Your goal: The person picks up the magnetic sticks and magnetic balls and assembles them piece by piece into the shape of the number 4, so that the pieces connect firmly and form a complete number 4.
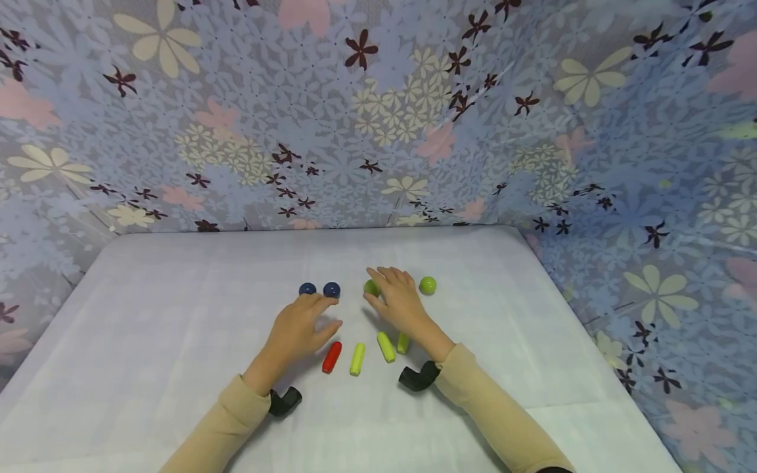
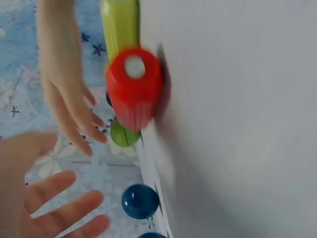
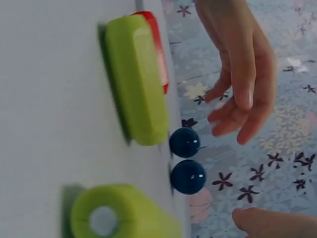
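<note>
My left hand (image 1: 298, 328) hovers over the white surface with thumb and fingers apart, holding nothing. Just beyond its fingertips lie two dark blue balls (image 1: 332, 290), and a short red stick (image 1: 332, 357) lies near its thumb. The right hand (image 1: 402, 304), fingers loosely spread, is over a green ball (image 1: 370, 288) that it partly hides. A second green ball (image 1: 428, 285) sits to the right of that hand. Three yellow-green sticks (image 1: 357, 359) lie nearer to me, one partly hidden by the right wrist. In the left wrist view the red stick (image 2: 133, 84) shows its pale round end.
A white cloth (image 1: 195, 315) covers the table. Flowered fabric (image 1: 331, 131) rises behind its far edge and along the sides. A dark curved piece (image 1: 418, 376) juts from beneath the right wrist, and a similar one (image 1: 286, 401) from the left.
</note>
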The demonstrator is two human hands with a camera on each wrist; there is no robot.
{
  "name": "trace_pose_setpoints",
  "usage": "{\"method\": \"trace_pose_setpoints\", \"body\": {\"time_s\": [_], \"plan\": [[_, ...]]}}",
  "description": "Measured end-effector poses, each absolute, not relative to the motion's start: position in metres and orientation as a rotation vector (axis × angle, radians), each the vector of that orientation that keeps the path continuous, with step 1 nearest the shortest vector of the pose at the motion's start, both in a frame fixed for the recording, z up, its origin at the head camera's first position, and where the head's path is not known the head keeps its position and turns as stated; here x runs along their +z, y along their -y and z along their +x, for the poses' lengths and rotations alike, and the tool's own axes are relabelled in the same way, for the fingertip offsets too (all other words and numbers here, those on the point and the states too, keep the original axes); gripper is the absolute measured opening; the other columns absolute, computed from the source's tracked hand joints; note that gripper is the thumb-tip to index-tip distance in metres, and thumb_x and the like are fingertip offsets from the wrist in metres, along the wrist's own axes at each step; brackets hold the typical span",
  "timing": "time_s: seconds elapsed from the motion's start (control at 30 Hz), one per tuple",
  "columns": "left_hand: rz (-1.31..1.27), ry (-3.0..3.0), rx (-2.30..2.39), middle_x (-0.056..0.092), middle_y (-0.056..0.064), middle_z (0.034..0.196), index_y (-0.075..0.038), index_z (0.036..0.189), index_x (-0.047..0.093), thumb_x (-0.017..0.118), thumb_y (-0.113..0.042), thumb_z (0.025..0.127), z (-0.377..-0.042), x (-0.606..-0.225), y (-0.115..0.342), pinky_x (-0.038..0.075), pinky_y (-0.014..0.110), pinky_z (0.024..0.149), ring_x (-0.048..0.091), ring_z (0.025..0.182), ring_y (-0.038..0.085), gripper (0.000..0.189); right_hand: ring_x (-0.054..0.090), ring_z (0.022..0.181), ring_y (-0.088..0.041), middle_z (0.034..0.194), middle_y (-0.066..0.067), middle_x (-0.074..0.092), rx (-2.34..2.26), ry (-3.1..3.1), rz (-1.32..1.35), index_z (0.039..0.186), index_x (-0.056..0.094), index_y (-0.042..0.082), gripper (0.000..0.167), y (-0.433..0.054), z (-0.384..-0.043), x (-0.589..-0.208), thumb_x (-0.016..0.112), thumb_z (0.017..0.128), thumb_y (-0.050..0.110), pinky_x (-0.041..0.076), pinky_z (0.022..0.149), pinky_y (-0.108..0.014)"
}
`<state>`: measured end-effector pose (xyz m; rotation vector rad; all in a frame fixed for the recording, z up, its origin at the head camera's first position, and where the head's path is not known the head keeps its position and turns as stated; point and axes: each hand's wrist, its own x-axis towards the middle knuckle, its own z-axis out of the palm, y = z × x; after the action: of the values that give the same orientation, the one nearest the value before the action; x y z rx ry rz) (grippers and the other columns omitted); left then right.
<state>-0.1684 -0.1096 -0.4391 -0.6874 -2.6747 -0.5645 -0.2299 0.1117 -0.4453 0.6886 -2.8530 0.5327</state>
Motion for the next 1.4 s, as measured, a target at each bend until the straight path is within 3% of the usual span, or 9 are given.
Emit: {"method": "trace_pose_setpoints", "body": {"time_s": [0.17, 0.27, 0.4, 0.7, 1.03, 1.4], "plan": [[-0.682, 2.758, -0.614, 0.068, -0.001, 0.093, -0.015, 0.104, 0.066, 0.073, -0.048, 0.076, -0.157, -0.445, 0.111, 0.05, 0.03, 0.066, 0.06, 0.083, 0.016, 0.044, 0.046, 0.129, -0.034, 0.135, -0.014, 0.054, 0.552, 2.81, 0.734, 0.139, 0.047, 0.009, 0.053, -0.112, -0.237, -0.454, 0.06, 0.092, 0.032, 0.029, 0.11, -0.055], [-0.678, 2.808, -0.662, 0.059, -0.007, 0.075, -0.017, 0.094, 0.063, 0.074, -0.051, 0.074, -0.154, -0.45, 0.111, 0.039, 0.02, 0.056, 0.048, 0.064, 0.007, 0.041, 0.048, 0.127, -0.033, 0.134, -0.013, 0.055, 0.589, 2.822, 0.73, 0.137, 0.048, 0.009, 0.053, -0.113, -0.241, -0.459, 0.063, 0.091, 0.031, 0.032, 0.108, -0.053], [-0.705, 2.877, -0.642, 0.045, -0.013, 0.063, -0.02, 0.084, 0.056, 0.073, -0.054, 0.073, -0.152, -0.455, 0.111, 0.029, 0.017, 0.049, 0.036, 0.054, 0.002, 0.04, 0.05, 0.125, -0.032, 0.132, -0.012, 0.057, 0.668, 2.832, 0.728, 0.136, 0.05, 0.01, 0.052, -0.115, -0.245, -0.464, 0.065, 0.089, 0.029, 0.033, 0.107, -0.051], [-0.813, 2.951, -0.516, 0.035, -0.013, 0.054, -0.021, 0.066, 0.048, 0.072, -0.05, 0.073, -0.149, -0.461, 0.115, 0.023, 0.019, 0.049, 0.033, 0.052, 0.003, 0.038, 0.055, 0.117, -0.032, 0.12, -0.011, 0.064, 0.709, 2.74, 0.768, 0.127, 0.057, 0.008, 0.045, -0.117, -0.247, -0.471, 0.069, 0.086, 0.023, 0.035, 0.105, -0.051], [-0.829, 2.905, -0.631, 0.037, -0.014, 0.055, -0.022, 0.067, 0.052, 0.073, -0.033, 0.075, -0.154, -0.467, 0.117, 0.024, 0.017, 0.048, 0.033, 0.051, 0.001, 0.025, 0.056, 0.114, -0.029, 0.115, -0.008, 0.065, 0.67, 2.731, 0.774, 0.125, 0.059, 0.011, 0.042, -0.12, -0.25, -0.478, 0.071, 0.085, 0.017, 0.032, 0.107, -0.05], [-0.739, 2.87, -0.832, 0.043, -0.012, 0.058, -0.019, 0.074, 0.056, 0.077, -0.03, 0.074, -0.158, -0.471, 0.118, 0.03, 0.017, 0.05, 0.038, 0.053, 0.002, 0.024, 0.056, 0.115, -0.028, 0.117, -0.008, 0.065, 0.703, 2.716, 0.771, 0.124, 0.06, 0.011, 0.041, -0.121, -0.25, -0.479, 0.071, 0.085, 0.017, 0.025, 0.111, -0.054]]}}
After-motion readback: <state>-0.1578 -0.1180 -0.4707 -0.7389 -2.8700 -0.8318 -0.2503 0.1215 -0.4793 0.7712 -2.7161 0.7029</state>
